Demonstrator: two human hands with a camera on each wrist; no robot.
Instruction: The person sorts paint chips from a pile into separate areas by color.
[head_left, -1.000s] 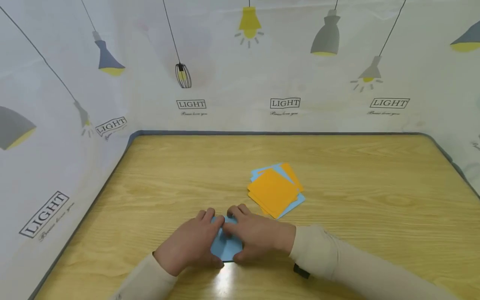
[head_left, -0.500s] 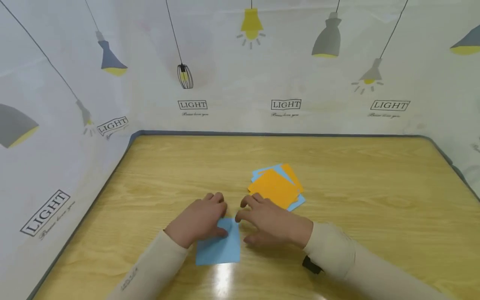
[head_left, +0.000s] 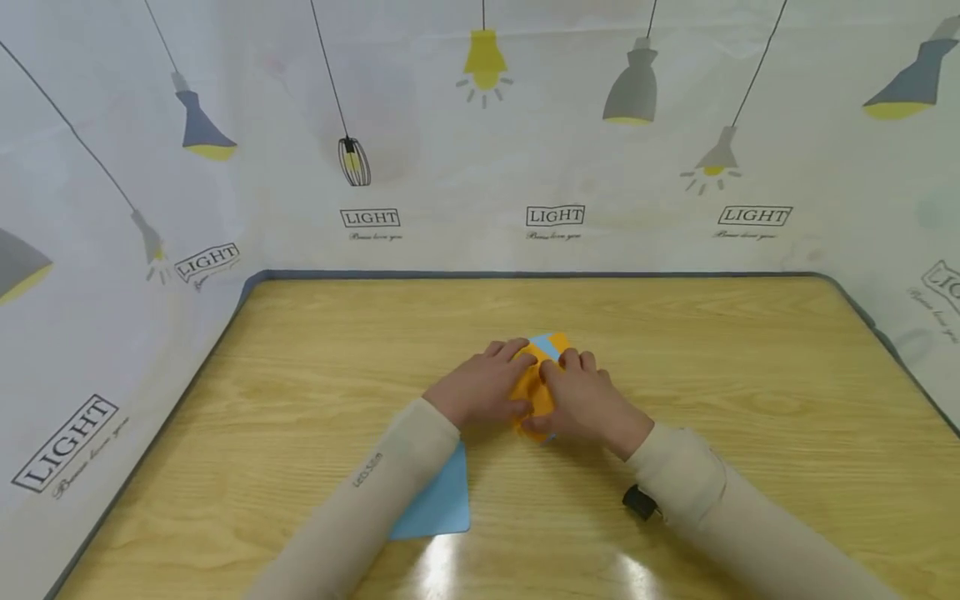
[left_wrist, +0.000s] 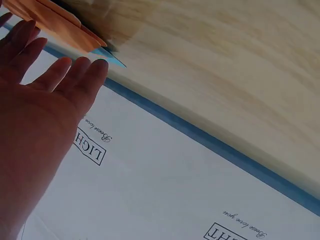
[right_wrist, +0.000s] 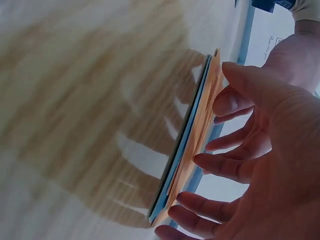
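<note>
From here: left hand [head_left: 478,390] and right hand [head_left: 592,407] both loose, fingers bent over the orange-and-blue paper pile [head_left: 542,398], blue sheet [head_left: 444,503] partly hidden by left sleeve [head_left: 375,492].

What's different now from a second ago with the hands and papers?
The left hand and right hand left the blue sheet and moved forward and right to the orange-and-blue pile. The pile stayed in about the same spot; the blue sheet is still on the table.

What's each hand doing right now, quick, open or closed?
Left hand: open, at the orange sheets.
Right hand: open, at the same sheets, facing the left hand.
</note>
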